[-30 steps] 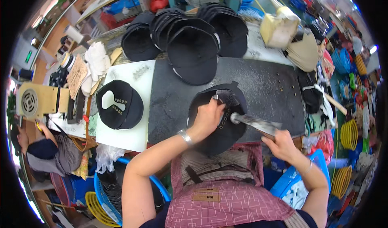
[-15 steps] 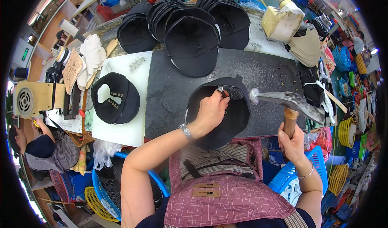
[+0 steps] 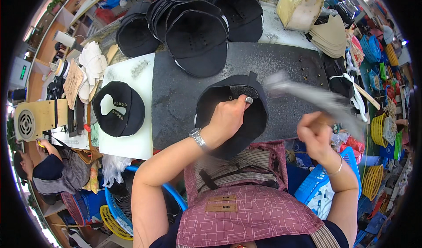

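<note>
A black fabric shoe upper [image 3: 246,133] lies curled open on the dark work mat [image 3: 180,111]. My left hand [image 3: 228,120] reaches into it, fingers closed around a short metal punch [image 3: 249,100] whose round end points up. Just beyond the fingers, an eyelet shows in the fabric. To the right, my right hand [image 3: 315,131] grips a hammer [image 3: 307,92], whose head is smeared by motion and apart from the punch. On a white board at the left rests another black upper [image 3: 135,109] with two rows of metal eyelets around a white opening.
Stacked black uppers [image 3: 198,41] stand along the far side. Small loose eyelets [image 3: 306,77] dot the mat's right end. Beige cut pieces [image 3: 329,37] lie at the far right. Blue baskets flank my lap, one a blue basket [image 3: 310,177]. Another person [image 3: 57,169] sits at the left.
The hammer has gone from a sharp, still look to a blur, still on the right. My left hand keeps the punch inside the upper, its round end now showing. The whole view has shifted slightly.
</note>
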Action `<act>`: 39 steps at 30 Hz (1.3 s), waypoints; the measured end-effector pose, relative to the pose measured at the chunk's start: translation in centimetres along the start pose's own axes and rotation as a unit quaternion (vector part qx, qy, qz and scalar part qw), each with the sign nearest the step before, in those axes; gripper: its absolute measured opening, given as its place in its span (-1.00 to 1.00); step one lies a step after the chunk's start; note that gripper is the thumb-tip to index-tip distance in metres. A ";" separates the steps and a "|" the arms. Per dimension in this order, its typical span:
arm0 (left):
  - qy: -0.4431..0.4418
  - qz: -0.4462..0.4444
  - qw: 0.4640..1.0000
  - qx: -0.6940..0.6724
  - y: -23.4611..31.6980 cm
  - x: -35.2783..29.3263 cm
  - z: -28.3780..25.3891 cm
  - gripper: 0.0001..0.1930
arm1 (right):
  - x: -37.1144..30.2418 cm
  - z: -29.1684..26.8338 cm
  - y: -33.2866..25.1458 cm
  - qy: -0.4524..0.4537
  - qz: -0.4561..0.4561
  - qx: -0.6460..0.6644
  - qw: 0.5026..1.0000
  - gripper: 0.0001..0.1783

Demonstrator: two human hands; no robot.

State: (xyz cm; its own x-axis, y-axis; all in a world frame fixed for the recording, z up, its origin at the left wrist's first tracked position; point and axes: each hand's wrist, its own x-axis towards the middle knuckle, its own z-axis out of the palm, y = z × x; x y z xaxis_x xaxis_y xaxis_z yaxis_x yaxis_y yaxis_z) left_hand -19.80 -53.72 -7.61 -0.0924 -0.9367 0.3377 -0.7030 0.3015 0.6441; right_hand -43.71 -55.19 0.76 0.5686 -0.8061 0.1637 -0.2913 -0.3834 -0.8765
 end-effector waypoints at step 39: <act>0.199 -0.280 0.939 0.022 -12.2 8.6 -7.9 -0.78 | 3.2 11.1 0.0 -0.170 -0.186 -0.290 0.923 -0.46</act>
State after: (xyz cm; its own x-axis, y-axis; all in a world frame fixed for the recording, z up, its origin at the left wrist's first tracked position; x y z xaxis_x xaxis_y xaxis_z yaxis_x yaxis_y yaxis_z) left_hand -6.42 -64.04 -7.19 0.5657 -0.8025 0.1895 -0.5911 -0.2344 0.7718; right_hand -33.37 -52.79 -3.76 0.8917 -0.4209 0.1667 -0.3350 -0.8612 -0.3823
